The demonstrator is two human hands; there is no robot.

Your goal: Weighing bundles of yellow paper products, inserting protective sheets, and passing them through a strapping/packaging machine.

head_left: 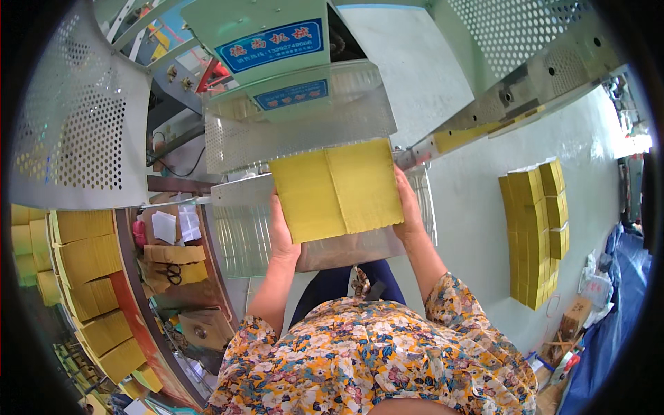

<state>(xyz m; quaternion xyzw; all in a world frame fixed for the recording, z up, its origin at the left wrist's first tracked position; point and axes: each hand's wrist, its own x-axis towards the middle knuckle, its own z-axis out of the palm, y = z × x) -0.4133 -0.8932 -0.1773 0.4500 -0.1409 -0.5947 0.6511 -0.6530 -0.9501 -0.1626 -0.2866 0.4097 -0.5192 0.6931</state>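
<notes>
I hold a thick stack of yellow paper sheets (335,188) flat in front of me, over a clear perforated tray (242,232) of a pale green machine (277,41). My left hand (280,232) grips the stack's left edge. My right hand (409,207) grips its right edge. A seam runs down the middle of the top sheets. The stack's far edge lies just under the machine's perforated metal guard (297,135).
Bundles of yellow paper (86,270) fill shelves at the left. More yellow bundles (536,232) are stacked on the floor at the right. Scissors (173,274) lie on a cluttered side ledge. A metal rail (512,93) slants up to the right. Blue sheeting (609,325) lies at the far right.
</notes>
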